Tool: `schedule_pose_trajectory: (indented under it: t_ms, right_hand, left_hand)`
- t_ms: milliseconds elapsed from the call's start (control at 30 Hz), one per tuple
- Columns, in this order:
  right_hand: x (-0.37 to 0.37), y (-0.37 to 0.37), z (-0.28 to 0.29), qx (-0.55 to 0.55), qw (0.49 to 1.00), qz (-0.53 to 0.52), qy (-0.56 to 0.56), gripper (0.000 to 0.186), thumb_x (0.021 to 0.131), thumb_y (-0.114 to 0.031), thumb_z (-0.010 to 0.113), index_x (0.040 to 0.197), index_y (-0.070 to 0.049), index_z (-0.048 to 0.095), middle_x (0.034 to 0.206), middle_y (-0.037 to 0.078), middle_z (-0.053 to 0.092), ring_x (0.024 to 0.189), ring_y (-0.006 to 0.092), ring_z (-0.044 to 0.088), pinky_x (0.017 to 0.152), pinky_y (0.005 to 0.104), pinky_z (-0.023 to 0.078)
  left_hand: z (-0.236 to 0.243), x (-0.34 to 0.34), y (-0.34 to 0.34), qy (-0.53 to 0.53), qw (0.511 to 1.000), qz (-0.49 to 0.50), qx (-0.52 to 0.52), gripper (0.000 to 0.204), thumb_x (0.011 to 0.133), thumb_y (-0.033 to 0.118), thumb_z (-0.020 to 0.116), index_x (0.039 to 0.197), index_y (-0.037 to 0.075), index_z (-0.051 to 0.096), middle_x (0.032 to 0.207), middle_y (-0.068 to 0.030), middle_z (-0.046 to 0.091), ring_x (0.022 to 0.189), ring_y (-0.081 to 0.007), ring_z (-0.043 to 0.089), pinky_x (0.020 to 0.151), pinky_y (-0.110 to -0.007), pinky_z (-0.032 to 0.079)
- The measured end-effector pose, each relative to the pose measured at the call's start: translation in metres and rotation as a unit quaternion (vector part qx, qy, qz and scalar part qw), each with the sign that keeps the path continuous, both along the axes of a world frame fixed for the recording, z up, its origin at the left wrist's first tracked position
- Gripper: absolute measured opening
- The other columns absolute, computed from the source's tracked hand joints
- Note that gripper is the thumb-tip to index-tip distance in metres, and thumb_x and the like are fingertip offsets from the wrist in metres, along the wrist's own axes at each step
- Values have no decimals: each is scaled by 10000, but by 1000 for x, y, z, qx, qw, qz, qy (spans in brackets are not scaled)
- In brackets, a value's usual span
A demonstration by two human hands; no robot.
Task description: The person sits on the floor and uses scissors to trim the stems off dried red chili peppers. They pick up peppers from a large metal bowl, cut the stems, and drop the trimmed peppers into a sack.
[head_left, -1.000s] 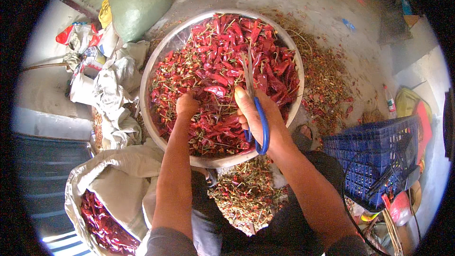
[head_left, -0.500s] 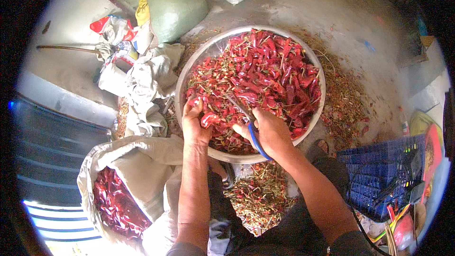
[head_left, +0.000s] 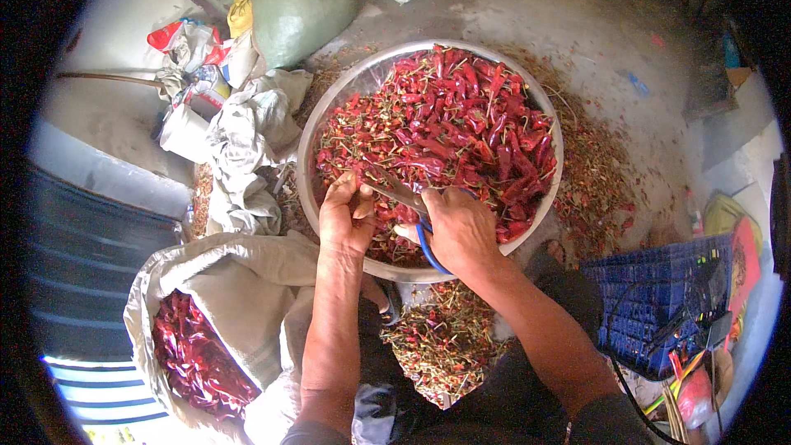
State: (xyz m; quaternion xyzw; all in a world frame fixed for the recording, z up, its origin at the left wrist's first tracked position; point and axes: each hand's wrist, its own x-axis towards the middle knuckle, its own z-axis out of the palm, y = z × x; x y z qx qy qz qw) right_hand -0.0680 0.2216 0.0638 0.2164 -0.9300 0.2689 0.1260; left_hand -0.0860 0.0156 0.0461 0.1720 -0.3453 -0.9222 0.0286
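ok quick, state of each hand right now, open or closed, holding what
Left hand: curled closed; whether it pinches anything cannot be told.
Right hand: closed, holding blue-handled scissors.

Two hands (head_left: 344,218) (head_left: 463,231), one pair of scissors (head_left: 402,194), one basin (head_left: 397,273).

This looks like a rough indoor storeroom used for sorting produce; whether it adjoins a home or a workshop cannot be told. Beneath the grip of the right hand (head_left: 457,227) on the blue-handled metal scissors (head_left: 402,194), a wide round silver metal basin (head_left: 362,82) brims with glossy red chillies (head_left: 470,119). Right of the grip, stem litter (head_left: 593,165) covers the bare grey floor (head_left: 527,12); farther right stands a blue plastic lattice crate (head_left: 651,288). Left of it, nearer the body, an open white woven sack (head_left: 198,255) holds more chillies. Beyond it, leftward, sits a bulging pale-green sack (head_left: 301,12).
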Motion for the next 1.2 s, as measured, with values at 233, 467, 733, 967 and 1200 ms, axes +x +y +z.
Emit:
schedule_pose_trajectory:
  t_ms: [233, 467, 733, 967, 1200]
  right_hand:
    - [-5, 4, 3, 12, 1000, -12, -9, 498, 819, -505, 644, 992, -39, 602, 700, 171, 586, 592, 351, 632, 501, 471, 482]
    - [-6, 10, -6, 42, 999, 9, -19, 447, 833, -473, 629, 947, -41, 607, 676, 163, 609, 599, 328, 646, 518, 463, 496]
    - [-3, 8, -3, -32, 998, 43, -27, 560, 758, -563, 682, 872, -23, 587, 607, 152, 581, 582, 352, 625, 512, 466, 479]
    - [-1, 11, -1, -22, 998, 39, -54, 512, 773, -535, 687, 841, -36, 597, 652, 175, 609, 618, 373, 631, 564, 472, 494]
    - [8, 12, 15, -310, 876, 167, -329, 370, 876, -387, 675, 785, -55, 540, 599, -7, 482, 563, 116, 459, 548, 319, 411]
  left_hand:
    - [12, 9, 9, -11, 931, -47, -361, 230, 935, 260, 596, 1049, 64, 633, 917, -99, 646, 839, -182, 647, 545, -269, 484]
    - [36, 15, 8, 117, 638, -40, -760, 514, 793, 317, 757, 1177, 5, 620, 1145, -215, 630, 1057, -329, 618, 906, -380, 482]
    - [38, 14, 12, 81, 825, -161, -536, 344, 844, 85, 705, 1145, -41, 598, 932, -47, 675, 834, -94, 579, 769, -256, 482]
    - [38, 16, 20, 70, 717, -121, -683, 243, 837, 1, 676, 1072, -32, 625, 915, -26, 675, 795, -104, 601, 711, -249, 495]
    - [29, 19, 16, 109, 915, -114, -372, 208, 816, -17, 707, 1005, 31, 634, 870, -5, 651, 744, -64, 587, 627, -198, 483]
